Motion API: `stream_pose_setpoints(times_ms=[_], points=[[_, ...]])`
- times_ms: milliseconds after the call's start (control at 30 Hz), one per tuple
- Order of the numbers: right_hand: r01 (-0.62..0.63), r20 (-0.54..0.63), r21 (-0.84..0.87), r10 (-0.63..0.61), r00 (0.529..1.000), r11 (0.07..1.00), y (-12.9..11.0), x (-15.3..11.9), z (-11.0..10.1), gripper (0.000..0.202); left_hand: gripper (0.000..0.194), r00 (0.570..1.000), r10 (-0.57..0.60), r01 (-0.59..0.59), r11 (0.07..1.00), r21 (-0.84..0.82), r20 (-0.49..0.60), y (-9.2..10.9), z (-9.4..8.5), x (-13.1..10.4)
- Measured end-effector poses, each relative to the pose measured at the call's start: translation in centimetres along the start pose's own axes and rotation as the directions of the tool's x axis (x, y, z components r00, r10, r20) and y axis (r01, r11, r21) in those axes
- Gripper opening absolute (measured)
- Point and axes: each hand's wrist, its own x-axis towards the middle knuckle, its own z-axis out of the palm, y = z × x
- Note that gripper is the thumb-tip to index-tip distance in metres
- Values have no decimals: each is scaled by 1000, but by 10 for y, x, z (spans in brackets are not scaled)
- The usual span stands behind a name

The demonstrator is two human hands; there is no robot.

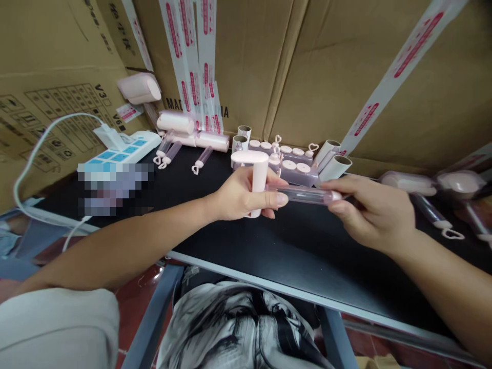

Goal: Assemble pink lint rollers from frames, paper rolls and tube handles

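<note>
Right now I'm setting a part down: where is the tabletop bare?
Bare: the black tabletop between the right hand and front edge, and a patch between left forearm and pink rollers. Crowded: the back, where rollers line the cardboard.

"V3" [100, 91], "V6" [119, 122], "MAD…INA" [174, 104] on cardboard [246, 61]

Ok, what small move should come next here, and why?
Perhaps gently twist the clear tube with the right hand: its fingertips pinch the tube's far end, while the left hand grips the pink piece and could steady it.
</note>
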Motion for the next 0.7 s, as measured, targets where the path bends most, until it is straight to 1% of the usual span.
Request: stream_pose_setpoints(times_ms=[33, 67, 100, 133, 167, 200, 233, 300, 333, 400, 467, 500, 533, 567, 600, 633, 700], points=[[-128, 104, 161, 112, 988, 979, 1, 3, -1, 29, 45, 998, 60, -60, 996, 61, 6, 0, -4, 0], [-262, 242, 324, 188, 952, 909, 3, 5, -2, 34, 42, 993, 118, -119, 985, 128, 17, 1, -8, 0], [-389, 384, 455, 217, 897, 801, 4, 5, -1, 40, 40, 986, 166, -169, 966, 196, 32, 2, -12, 0], [-489, 496, 542, 209, 843, 684, 4, 4, 1, 46, 38, 978, 203, -209, 943, 259, 50, 3, -15, 0], [-556, 562, 593, 195, 804, 583, 4, 3, 4, 50, 37, 972, 227, -236, 919, 316, 67, 4, -17, -1], [-599, 586, 623, 206, 784, 503, 4, 0, 7, 51, 36, 967, 239, -254, 896, 365, 88, 5, -18, -1], [-621, 579, 648, 246, 778, 440, 4, -3, 10, 50, 37, 963, 245, -268, 873, 407, 109, 6, -19, -2], [-635, 538, 689, 339, 771, 351, 2, -10, 15, 42, 37, 954, 261, -300, 828, 474, 148, 6, -19, -2], [-639, 531, 701, 365, 764, 317, 2, -12, 17, 39, 36, 947, 274, -322, 804, 500, 169, 5, -19, -3], [-660, 567, 707, 352, 744, 254, 1, -14, 18, 41, 35, 921, 314, -390, 752, 531, 232, 2, -19, -2], [-702, 640, 680, 296, 709, 212, 1, -14, 18, 44, 36, 872, 364, -488, 684, 542, 327, -3, -20, -2], [-721, 671, 658, 268, 692, 215, 2, -14, 17, 45, 36, 846, 383, -533, 647, 546, 372, -5, -21, -1], [-734, 692, 635, 245, 679, 243, 2, -13, 17, 44, 36, 827, 391, -562, 612, 557, 404, -6, -21, -1], [-734, 699, 611, 233, 676, 298, 2, -13, 16, 41, 36, 821, 391, -571, 586, 575, 417, -7, -21, -1], [-715, 687, 589, 233, 688, 377, 2, -13, 15, 40, 36, 830, 382, -558, 576, 598, 407, -6, -20, -1], [-677, 656, 562, 243, 715, 475, 1, -13, 14, 39, 35, 853, 364, -522, 584, 621, 374, -5, -18, -1], [-544, 549, 463, 255, 796, 700, -1, -14, 10, 38, 34, 914, 298, -405, 644, 649, 274, 1, -14, -3]])
